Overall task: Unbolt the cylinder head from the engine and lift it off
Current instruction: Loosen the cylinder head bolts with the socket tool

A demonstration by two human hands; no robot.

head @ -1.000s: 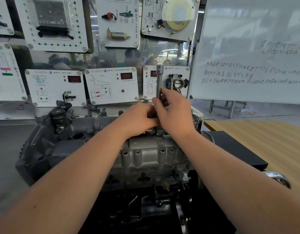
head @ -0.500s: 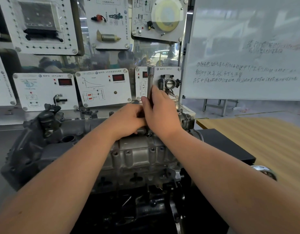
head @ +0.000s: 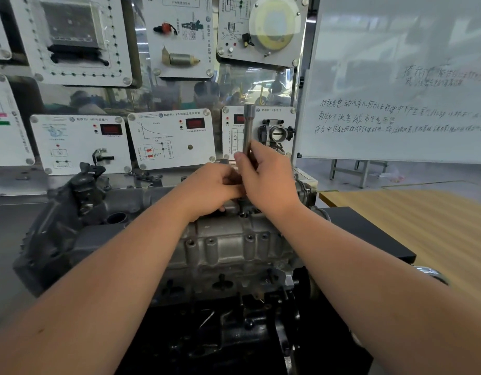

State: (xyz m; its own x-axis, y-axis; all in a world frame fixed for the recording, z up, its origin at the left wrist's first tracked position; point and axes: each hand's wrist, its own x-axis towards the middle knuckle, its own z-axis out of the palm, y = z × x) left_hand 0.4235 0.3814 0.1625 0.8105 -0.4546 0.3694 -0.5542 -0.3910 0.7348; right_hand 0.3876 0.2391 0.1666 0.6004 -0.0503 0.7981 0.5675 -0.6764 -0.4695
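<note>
Steel socket tube stands upright, gripped by both hands atop the cylinder head.

I see a dull grey cast-metal cylinder head, rough and matt, and below it the engine looks black, greasy and faintly glossy. The long socket is smooth, satin-bright steel. The table shows pale wood grain, the whiteboard is glossy, and the panels look like smooth white plastic.
</note>
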